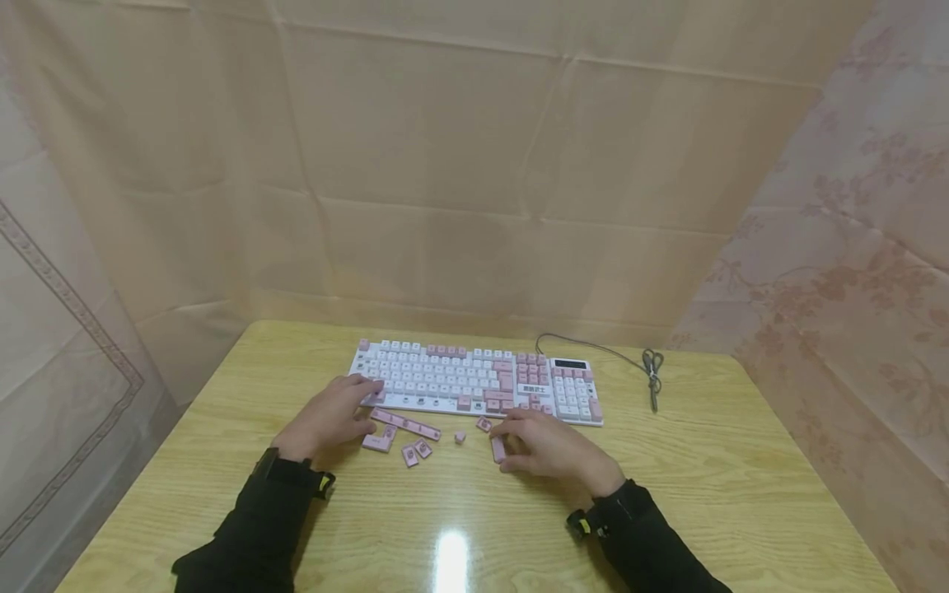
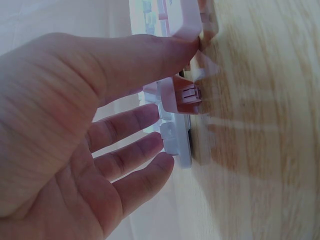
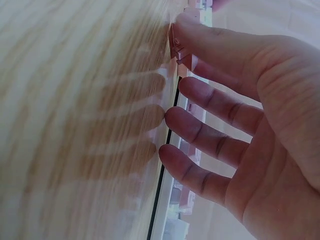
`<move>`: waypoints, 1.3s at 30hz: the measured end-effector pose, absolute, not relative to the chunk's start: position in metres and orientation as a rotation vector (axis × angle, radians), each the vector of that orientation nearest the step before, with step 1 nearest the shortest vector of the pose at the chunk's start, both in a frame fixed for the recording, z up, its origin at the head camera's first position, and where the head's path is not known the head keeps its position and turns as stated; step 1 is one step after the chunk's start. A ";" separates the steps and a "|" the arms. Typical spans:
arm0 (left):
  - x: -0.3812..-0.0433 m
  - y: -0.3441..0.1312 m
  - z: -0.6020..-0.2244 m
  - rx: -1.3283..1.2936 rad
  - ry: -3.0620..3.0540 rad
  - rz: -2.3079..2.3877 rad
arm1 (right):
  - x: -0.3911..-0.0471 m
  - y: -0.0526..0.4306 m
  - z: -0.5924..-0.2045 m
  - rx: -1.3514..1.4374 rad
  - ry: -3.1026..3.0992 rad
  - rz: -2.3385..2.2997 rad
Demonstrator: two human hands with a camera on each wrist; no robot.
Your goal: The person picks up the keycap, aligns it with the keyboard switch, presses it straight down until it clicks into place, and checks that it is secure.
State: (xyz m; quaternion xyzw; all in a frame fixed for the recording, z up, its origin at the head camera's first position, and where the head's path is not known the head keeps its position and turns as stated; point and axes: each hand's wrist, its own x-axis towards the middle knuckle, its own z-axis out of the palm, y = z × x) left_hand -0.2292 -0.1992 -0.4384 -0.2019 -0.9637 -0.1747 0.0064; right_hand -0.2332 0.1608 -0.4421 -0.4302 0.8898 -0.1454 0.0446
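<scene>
A white and pink keyboard [image 1: 433,377] lies across the table. My left hand [image 1: 329,416] is at its lower left corner, fingertips over a pink keycap [image 1: 376,396] there; the thumb reaches down toward the loose keycaps. In the left wrist view, a pink keycap [image 2: 181,95] shows its hollow underside and stem beyond the thumb. My right hand [image 1: 549,445], in front of the keyboard, pinches a long pink keycap [image 1: 498,449] between thumb and index finger. Its other fingers extend beside the keyboard's front edge in the right wrist view.
A long pink space bar [image 1: 405,424] and an L-shaped pink keycap pair [image 1: 376,443] lie near the left hand. Small pink keycaps [image 1: 411,455] lie between the hands. A bundled cable [image 1: 653,371] lies at the right; a beige cloth [image 1: 474,165] hangs behind the table.
</scene>
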 end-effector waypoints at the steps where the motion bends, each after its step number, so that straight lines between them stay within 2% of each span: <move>1: -0.229 -0.199 -0.438 -0.628 -3.017 -0.547 | -0.233 0.161 -0.442 -1.317 2.721 -0.446; 12: -0.228 -0.199 -0.440 -0.609 -3.029 -0.542 | -0.234 0.157 -0.446 -1.376 2.723 -0.463; 30: -0.227 -0.199 -0.439 -0.584 -3.040 -0.540 | -0.237 0.160 -0.446 -1.310 2.711 -0.470; 39: -0.232 -0.198 -0.440 -0.601 -3.030 -0.541 | -0.248 0.178 -0.426 -1.209 2.737 -0.608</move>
